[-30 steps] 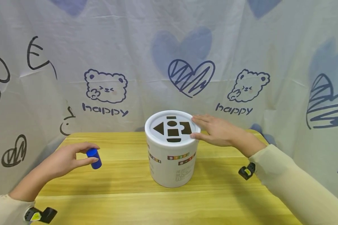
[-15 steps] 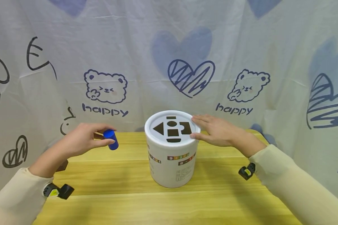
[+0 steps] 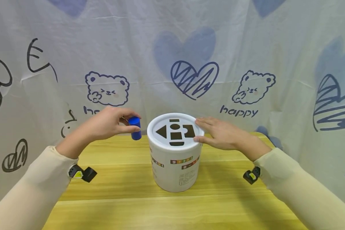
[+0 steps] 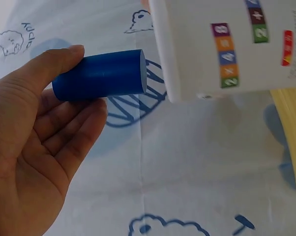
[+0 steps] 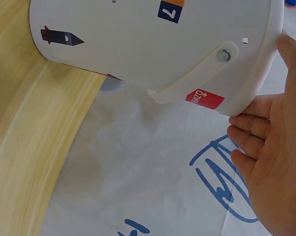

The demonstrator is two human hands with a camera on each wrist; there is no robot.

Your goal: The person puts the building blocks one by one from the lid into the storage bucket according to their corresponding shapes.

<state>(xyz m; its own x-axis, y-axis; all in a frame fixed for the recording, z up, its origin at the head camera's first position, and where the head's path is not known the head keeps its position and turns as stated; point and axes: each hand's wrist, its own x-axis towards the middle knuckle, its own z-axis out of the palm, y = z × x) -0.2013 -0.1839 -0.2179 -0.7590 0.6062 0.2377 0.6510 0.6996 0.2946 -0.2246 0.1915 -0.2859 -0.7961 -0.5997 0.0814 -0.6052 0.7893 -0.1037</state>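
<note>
Between thumb and fingers, my left hand (image 3: pixel 112 123) pinches a blue cylinder block (image 3: pixel 136 128), held upright in the air just left of a white bucket (image 3: pixel 175 172). In the left wrist view the block (image 4: pixel 106 73) points its flat end toward the bucket wall, with a gap between. The bucket's lid (image 3: pixel 158 142) has several cut-out holes: a triangle, a circle, a square and other shapes. On the lid's right rim rests my right hand (image 3: pixel 224 133), fingers nearly straight; the right wrist view shows thumb and fingers touching the rim (image 5: pixel 266 64).
The bucket stands on a yellow wood-grain table (image 3: pixel 126 204). Close behind hangs a pale curtain (image 3: pixel 149 48) printed with hearts and bears. A white handle (image 5: pixel 192 73) is fixed to the bucket's side. Small cameras (image 3: pixel 82 173) are worn on both wrists.
My left hand has moved right and upward with the blue cylinder block, from over the table's left side to beside the bucket's rim. The right hand and the bucket have stayed put.
</note>
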